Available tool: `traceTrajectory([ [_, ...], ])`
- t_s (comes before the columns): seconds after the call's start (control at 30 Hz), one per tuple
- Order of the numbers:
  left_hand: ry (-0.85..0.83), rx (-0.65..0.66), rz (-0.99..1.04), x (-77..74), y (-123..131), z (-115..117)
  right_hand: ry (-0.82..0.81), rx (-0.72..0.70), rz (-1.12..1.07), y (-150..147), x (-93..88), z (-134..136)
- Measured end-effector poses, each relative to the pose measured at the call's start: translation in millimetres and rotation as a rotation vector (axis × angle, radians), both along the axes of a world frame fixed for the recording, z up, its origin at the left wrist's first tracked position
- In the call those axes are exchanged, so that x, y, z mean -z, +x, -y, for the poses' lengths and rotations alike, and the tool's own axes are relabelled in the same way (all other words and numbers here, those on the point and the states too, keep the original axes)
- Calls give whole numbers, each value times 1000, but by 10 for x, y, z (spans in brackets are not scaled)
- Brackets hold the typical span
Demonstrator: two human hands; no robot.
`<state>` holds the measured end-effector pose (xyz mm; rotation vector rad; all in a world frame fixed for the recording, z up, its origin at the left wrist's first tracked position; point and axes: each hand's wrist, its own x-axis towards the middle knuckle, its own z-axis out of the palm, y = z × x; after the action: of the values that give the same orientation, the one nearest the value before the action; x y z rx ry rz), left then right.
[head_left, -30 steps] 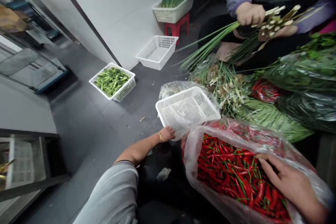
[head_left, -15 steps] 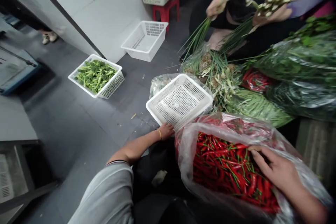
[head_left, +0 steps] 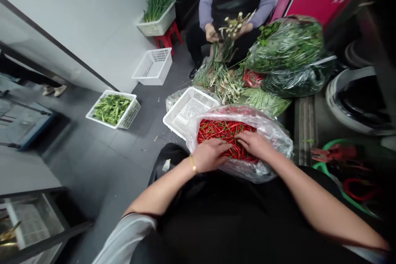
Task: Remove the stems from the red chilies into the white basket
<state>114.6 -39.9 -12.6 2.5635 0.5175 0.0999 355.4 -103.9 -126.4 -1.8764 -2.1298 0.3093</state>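
An open clear plastic bag [head_left: 278,142] full of red chili peppers [head_left: 216,130] with green stems sits in front of me, close to my lap. My left hand [head_left: 212,154], a bracelet at its wrist, lies over the near left part of the chilies with fingers stretched out. From the right, my right hand [head_left: 255,143] reaches in, its fingers apart and their tips on the chilies. I see no pepper lifted by either hand. Just behind the bag stands a white perforated basket [head_left: 173,121], its right part covered by the bag.
A co-worker [head_left: 238,4] sits opposite, holding green stalks. Bagged leafy greens [head_left: 287,45] lie to the right, beside a white bucket [head_left: 334,99] and a green-rimmed basin [head_left: 321,167]. On the left floor are a basket of green vegetables [head_left: 134,111] and a white basket [head_left: 161,74].
My left hand has left the white basket's rim and come over the chilies. My right hand stays at the chilies. The view has shifted, showing more on the right.
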Motion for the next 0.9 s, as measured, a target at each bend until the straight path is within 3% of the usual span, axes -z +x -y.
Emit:
traceTrajectory([
  [0.1,0,116,-320,476,133,293,-13,103,87,250,46,97],
  [0.17,-97,192,-396,623,98,322,80,61,74,248,-15,9],
  [0.27,-154,61,-267,602,49,177,180,-143,101,-13,-156,-348],
  [0.37,-14,-224,-162,518,134,-105,87,-220,249,-274,-235,-678],
  [0.43,128,-342,-190,524,243,-286,45,-222,306,-326,-237,-732],
  [0.5,240,-344,-233,593,350,-404,48,-228,316,-301,-230,-660],
  [0.57,296,-265,-265,702,422,-449,57,-201,285,-256,-236,-547],
  [0.7,258,-137,-257,896,409,-457,-10,-68,142,-232,-241,-447],
  [0.8,250,-147,-154,941,341,-500,-91,-38,88,-269,-225,-462],
  [0.9,292,-143,-90,903,326,-532,-179,-32,203,-310,-259,-452],
])
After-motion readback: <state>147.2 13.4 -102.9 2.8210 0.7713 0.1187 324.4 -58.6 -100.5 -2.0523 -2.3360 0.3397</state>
